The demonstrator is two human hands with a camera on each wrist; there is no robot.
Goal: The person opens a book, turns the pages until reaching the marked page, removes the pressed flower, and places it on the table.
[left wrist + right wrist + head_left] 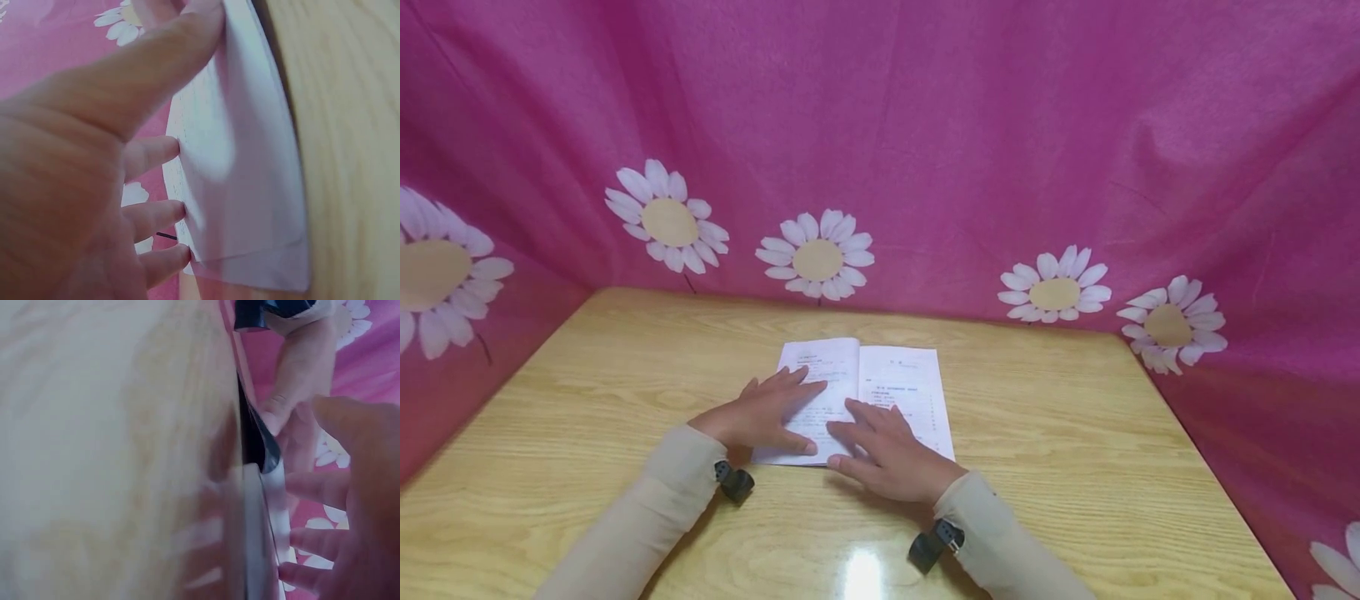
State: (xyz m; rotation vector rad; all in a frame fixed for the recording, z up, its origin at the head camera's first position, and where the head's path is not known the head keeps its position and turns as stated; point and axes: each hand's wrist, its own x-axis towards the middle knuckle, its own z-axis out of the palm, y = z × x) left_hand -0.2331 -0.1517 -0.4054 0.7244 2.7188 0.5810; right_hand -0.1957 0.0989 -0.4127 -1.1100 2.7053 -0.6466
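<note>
An open book with printed white pages lies on the wooden table. My left hand rests on its left page, fingers straight and spread; in the left wrist view the fingertips of that hand touch the white page. Lower down, my right hand reaches over the bottom of the book near the middle fold, its fingers extended onto the pages. In the right wrist view, the book's near edge is seen end-on, its dark cover curling up beside the left hand.
The wooden table reaches back to a pink curtain printed with white daisies, which also hangs along both sides. Black wrist cameras sit on both beige sleeves. A bright reflection shows at the table's near side.
</note>
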